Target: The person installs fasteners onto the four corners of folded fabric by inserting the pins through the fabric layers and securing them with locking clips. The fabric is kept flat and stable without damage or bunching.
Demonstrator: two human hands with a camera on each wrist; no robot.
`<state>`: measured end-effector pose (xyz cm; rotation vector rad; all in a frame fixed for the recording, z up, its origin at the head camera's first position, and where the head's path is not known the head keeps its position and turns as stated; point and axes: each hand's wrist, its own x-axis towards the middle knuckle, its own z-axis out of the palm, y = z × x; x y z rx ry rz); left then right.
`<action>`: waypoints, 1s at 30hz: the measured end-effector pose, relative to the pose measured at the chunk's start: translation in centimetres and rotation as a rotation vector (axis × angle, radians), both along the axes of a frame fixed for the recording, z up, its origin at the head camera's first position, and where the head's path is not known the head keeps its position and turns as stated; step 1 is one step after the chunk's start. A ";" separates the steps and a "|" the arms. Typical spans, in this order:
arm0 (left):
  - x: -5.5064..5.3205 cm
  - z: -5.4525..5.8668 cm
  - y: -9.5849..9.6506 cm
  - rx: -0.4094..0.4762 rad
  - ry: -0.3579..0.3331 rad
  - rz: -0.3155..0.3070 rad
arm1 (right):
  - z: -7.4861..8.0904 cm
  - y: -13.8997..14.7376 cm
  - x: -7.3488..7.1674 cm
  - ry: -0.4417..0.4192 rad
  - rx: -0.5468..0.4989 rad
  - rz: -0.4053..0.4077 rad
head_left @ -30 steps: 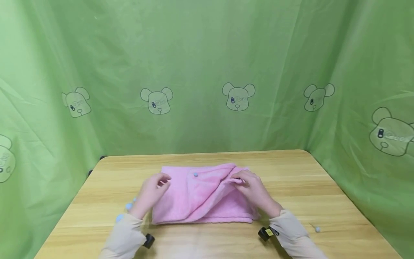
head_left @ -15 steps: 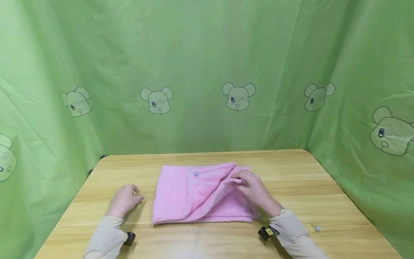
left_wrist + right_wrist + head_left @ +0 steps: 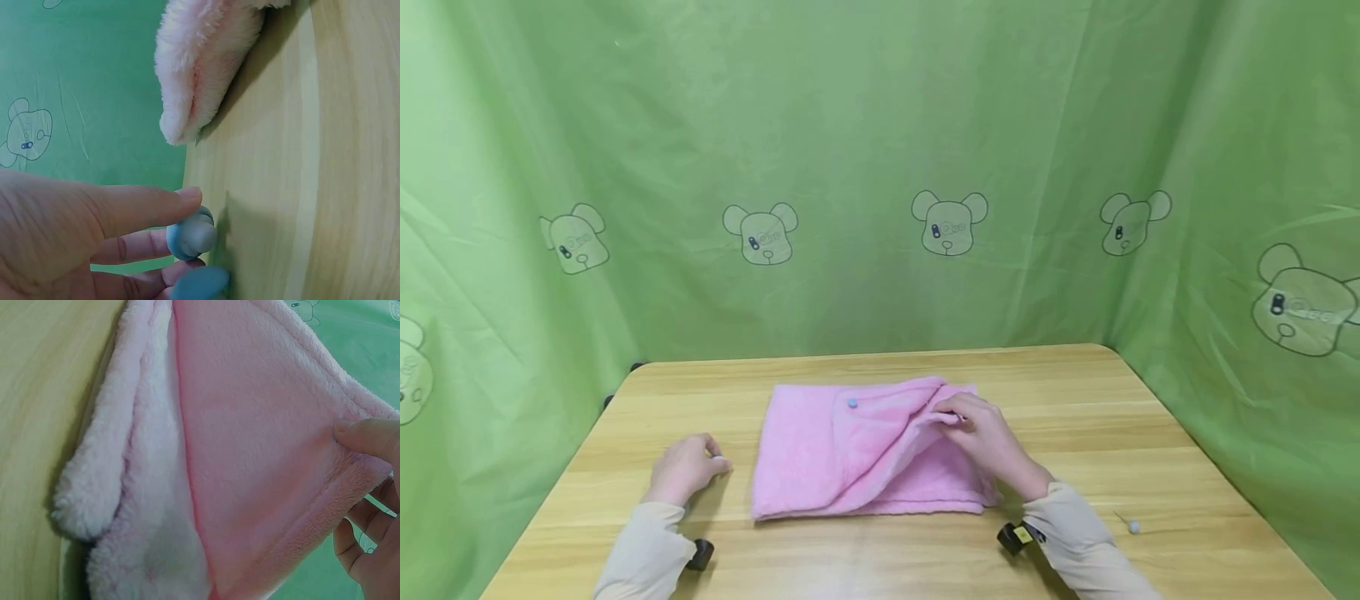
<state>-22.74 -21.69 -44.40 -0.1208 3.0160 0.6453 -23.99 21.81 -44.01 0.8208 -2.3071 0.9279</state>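
Note:
A folded pink fleece blanket [image 3: 805, 450] lies mid-table, its upper layer lifted at the right. The right hand [image 3: 985, 435] pinches that layer's edge; in the right wrist view, the thumb [image 3: 353, 434] presses on the inner face of the raised flap [image 3: 269, 425]. Left of the blanket, the left hand [image 3: 683, 468] pinches a small round blue cap with a whitish knob [image 3: 199, 234] between thumb and fingers, low over the tabletop. Another blue rounded piece [image 3: 201, 283] sits just beside it, close to the other fingertips. A small blue button-like head [image 3: 852, 403] shows on the blanket's upper layer.
A pin with a pale blue head [image 3: 1133, 527] lies on the wooden table [image 3: 1060, 392] near the right forearm. Green curtains [image 3: 850, 108] with bear-head prints stand behind and on both sides. Each wrist carries a small black camera.
The left hand has left the blanket's left side, moved left and down to the small blue pieces, and now pinches one. The right hand keeps holding the blanket edge in the same place.

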 end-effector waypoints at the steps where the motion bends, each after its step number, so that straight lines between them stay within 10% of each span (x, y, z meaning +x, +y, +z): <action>1: 0.0 0.0 0.1 0.004 0.008 0.000 | 0.0 0.0 0.0 -0.005 -0.002 0.004; 19: -1.7 5.5 9.3 0.350 0.238 -0.154 | 0.2 0.1 0.0 0.018 -0.004 0.015; 30: -3.0 6.0 16.8 0.648 0.282 -0.282 | 0.0 0.2 0.0 0.015 -0.009 0.045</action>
